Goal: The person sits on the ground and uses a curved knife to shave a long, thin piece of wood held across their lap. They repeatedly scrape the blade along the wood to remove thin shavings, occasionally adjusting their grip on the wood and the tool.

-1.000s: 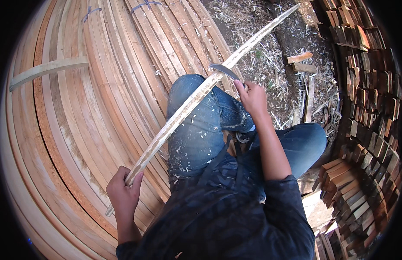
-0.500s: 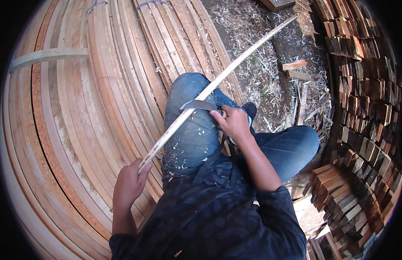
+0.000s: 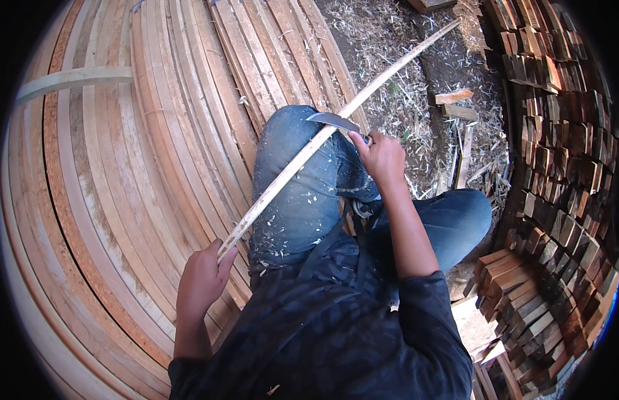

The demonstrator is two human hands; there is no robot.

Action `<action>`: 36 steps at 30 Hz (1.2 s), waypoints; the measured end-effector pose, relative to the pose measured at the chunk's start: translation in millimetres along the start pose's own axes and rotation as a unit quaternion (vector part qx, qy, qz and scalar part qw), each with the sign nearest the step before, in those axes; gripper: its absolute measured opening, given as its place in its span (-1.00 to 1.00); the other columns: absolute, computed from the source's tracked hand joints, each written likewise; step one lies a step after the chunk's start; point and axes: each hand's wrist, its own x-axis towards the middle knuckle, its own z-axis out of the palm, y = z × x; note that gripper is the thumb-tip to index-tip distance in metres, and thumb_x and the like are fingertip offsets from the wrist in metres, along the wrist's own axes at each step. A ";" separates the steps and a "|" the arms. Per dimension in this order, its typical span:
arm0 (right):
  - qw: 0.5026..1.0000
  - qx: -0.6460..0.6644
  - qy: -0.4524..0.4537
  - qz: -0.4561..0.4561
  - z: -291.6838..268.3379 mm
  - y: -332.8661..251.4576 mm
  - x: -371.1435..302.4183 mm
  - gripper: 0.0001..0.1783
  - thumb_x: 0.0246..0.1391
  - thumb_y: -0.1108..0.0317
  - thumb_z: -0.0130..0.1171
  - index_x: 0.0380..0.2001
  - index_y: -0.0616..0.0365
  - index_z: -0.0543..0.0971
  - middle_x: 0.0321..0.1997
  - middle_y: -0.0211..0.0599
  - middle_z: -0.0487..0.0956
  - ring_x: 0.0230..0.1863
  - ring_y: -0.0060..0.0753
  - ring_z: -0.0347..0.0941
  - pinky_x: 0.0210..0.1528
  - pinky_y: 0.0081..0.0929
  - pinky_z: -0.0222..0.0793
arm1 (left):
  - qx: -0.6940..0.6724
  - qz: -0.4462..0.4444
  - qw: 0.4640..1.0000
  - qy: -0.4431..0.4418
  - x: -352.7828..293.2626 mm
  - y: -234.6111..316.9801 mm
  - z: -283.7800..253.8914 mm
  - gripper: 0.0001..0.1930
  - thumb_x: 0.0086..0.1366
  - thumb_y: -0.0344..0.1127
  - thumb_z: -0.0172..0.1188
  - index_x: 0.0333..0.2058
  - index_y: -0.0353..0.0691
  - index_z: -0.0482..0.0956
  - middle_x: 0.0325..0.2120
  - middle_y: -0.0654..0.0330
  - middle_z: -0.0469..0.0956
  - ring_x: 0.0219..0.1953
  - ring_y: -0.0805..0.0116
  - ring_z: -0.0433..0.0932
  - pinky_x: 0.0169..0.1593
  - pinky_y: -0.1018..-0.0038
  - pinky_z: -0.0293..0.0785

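Note:
A long, pale wooden pole lies slantwise across my thigh, its far end over the ground at the upper right. My left hand is closed around the pole's near end. In my right hand is a knife with a curved blade; most of its handle is hidden by my fingers. The blade lies across the pole just past my knee, touching or almost touching it. Small wood shavings cling to my jeans.
Long sawn boards are laid side by side at the left, with a wooden crosspiece over them. Shavings and wood scraps cover the ground ahead. Cut timber is stacked along the right, with a smaller pile near my knee.
My right hand has moved the knife forward and to the right along the pole, from mid-thigh to beyond the knee. My left hand keeps its grip nearly in place.

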 end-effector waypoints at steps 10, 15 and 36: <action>0.992 0.019 -0.043 -0.119 -15.9 -30.8 -21.1 -0.31 -0.02 -0.33 0.10 -0.62 0.19 0.58 -0.70 -0.04 0.51 -0.59 0.02 0.53 -0.50 -0.15 0.45 | 0.047 -0.039 0.998 -0.021 -0.5 3.3 0.8 -0.65 0.32 -0.13 0.06 -0.39 -0.40 0.46 -0.64 -0.21 0.44 -0.47 -0.23 0.48 -0.40 0.07 0.35; 0.998 0.025 0.008 -0.056 9.2 -20.3 2.0 -0.30 0.00 -0.33 0.08 -0.60 0.21 0.59 -0.67 -0.02 0.53 -0.56 0.06 0.53 -0.48 -0.11 0.43 | 0.029 -0.023 0.999 -0.002 -0.5 -1.3 1.5 -0.65 0.32 -0.12 0.07 -0.39 -0.39 0.46 -0.64 -0.21 0.45 -0.48 -0.22 0.49 -0.41 0.06 0.36; 0.997 0.027 0.022 0.073 -1.6 35.4 19.3 -0.17 0.02 -0.41 -0.05 -0.61 0.28 0.60 -0.60 0.11 0.56 -0.50 0.10 0.55 -0.42 -0.10 0.48 | 0.117 -0.006 0.993 0.028 -8.7 1.6 16.1 -0.65 0.32 -0.10 0.05 -0.40 -0.34 0.45 -0.65 -0.20 0.47 -0.51 -0.23 0.49 -0.42 0.02 0.36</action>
